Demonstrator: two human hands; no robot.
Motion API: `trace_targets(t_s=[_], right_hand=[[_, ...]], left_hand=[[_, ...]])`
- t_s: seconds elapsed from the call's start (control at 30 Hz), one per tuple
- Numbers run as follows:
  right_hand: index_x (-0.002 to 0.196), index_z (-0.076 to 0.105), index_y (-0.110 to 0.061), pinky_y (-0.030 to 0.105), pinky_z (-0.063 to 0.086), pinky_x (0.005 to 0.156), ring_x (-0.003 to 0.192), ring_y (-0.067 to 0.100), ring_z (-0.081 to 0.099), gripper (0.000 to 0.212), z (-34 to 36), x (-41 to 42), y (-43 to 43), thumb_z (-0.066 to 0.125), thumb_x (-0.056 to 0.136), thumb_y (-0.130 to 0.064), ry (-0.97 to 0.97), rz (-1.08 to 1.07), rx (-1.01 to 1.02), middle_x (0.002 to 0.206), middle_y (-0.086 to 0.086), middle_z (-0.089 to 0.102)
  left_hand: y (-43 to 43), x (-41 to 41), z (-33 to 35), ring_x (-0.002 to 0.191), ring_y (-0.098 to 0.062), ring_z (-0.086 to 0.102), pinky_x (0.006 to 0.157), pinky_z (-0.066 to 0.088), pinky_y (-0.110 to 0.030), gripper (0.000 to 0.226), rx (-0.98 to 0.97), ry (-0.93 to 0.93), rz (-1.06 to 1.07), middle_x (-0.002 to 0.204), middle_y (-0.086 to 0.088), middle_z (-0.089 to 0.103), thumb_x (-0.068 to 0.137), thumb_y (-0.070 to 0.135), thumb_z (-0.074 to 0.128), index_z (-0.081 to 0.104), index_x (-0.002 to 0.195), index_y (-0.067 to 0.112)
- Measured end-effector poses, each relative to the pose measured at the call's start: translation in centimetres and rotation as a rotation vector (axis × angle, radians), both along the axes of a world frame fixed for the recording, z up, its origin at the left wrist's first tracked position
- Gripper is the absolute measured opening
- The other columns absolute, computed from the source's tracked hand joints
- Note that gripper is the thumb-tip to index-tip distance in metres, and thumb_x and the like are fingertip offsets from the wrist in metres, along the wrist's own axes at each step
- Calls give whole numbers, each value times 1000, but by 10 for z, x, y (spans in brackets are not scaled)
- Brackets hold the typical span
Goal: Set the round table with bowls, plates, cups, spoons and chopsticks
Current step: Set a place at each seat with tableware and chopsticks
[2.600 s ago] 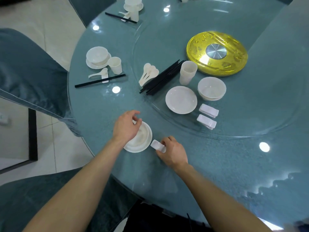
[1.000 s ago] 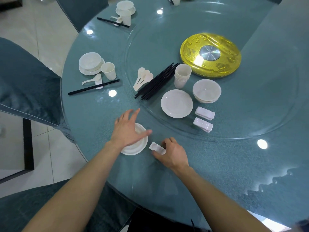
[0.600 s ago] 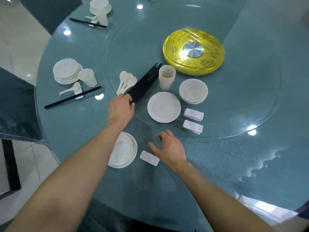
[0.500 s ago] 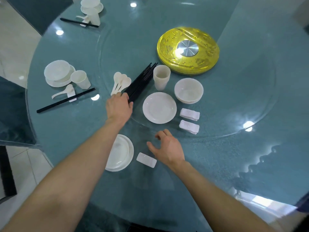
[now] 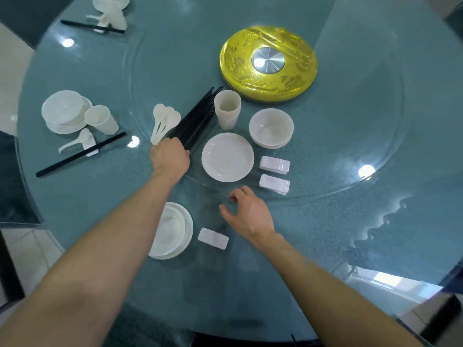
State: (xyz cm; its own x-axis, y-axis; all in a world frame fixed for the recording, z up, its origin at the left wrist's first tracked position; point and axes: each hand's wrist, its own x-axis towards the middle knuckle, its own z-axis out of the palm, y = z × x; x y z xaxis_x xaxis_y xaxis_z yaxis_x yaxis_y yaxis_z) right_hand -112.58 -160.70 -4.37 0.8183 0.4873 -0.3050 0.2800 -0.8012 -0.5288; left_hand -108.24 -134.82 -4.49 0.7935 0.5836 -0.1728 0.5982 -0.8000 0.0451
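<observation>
My left hand (image 5: 170,156) lies over the near ends of the white spoons (image 5: 164,122) and the black chopstick bundle (image 5: 199,113) on the glass turntable; its fingers curl down out of sight. My right hand (image 5: 248,214) hovers open over the table, just right of a white chopstick rest (image 5: 213,238). A white bowl on a plate (image 5: 175,231) sits near the front edge, partly under my left forearm. On the turntable are stacked cups (image 5: 227,108), stacked bowls (image 5: 271,127), a plate (image 5: 227,157) and two more rests (image 5: 274,165).
A gold disc with a steel centre (image 5: 268,63) sits on the turntable. A set place at the left has a bowl on a plate (image 5: 64,111), a cup (image 5: 101,120), a spoon (image 5: 77,142) and chopsticks (image 5: 80,155). Another place setting (image 5: 110,13) lies at the far edge.
My left hand left the bowl and reached forward onto the spoons and chopsticks. My right hand let go of the chopstick rest and lifted away, opening.
</observation>
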Motion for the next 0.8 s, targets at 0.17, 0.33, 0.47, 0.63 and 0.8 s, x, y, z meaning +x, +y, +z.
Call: trace_targets(t_s=[0.17,0.33,0.47,0.63,0.8], right_hand=[[121,65,-20,43,56,86,96,27,67,39,-2,0,-2,63,99,-52,6,-4,-2,122,-6,59],[120,66,-21,42,57,84,94,26,68,38,-5,0,-5,63,99,-52,1,-19,16,119,-7,59],[118,67,-21,43,57,84,93,26,69,34,-5,-1,-8,62,100,-49,-18,-29,29,118,-6,60],[112,69,-20,41,56,87,94,22,68,25,-2,1,2,62,101,-42,-16,-54,94,112,-6,63],[99,76,-29,25,54,80,84,5,67,13,20,3,31,68,97,-39,201,-254,374,98,-16,72]], left_hand=[[4,5,0,105,-40,69,90,52,-44,27,-32,30,5,108,-19,74,103,32,66,68,109,6],[5,6,1,97,-39,69,85,51,-42,22,-2,44,-50,102,-16,74,103,29,62,70,100,8],[8,-3,5,94,-38,68,90,56,-44,23,-103,21,0,94,-13,73,101,28,59,69,91,11],[25,-25,8,88,-27,68,83,55,-34,19,-432,-92,205,87,-1,73,97,27,69,74,81,18],[23,-82,25,81,-10,67,78,48,-18,24,-825,-211,349,84,5,74,99,27,75,76,76,19]])
